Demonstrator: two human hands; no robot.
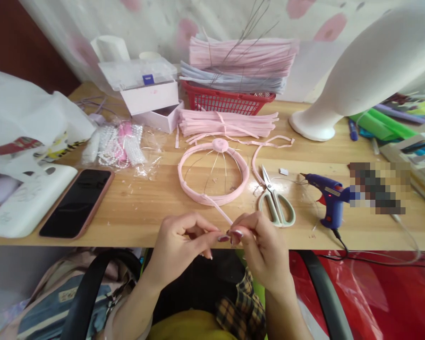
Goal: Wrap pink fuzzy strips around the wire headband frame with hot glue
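Observation:
My left hand [187,238] and my right hand [264,248] meet fingertip to fingertip just over the table's front edge. A pink pipe cleaner [219,209] runs from a ring to the right hand, whose thumb and finger are pinched on its end. Closed in a pinch right beside it, the left fingers hide whatever is between them. Beyond the hands lies the ring [184,188], wrapped in pink, with bare wires spreading inside it from a round pink disc [220,145] at its far side.
Right of the ring are green-handled scissors [276,208] and a blue glue gun [327,193] with a cord. A pink pipe cleaner bundle [230,125] lies before a red basket [230,101]. Left are a phone [77,204] and bagged beads [118,144]. A white mannequin form [361,71] stands back right.

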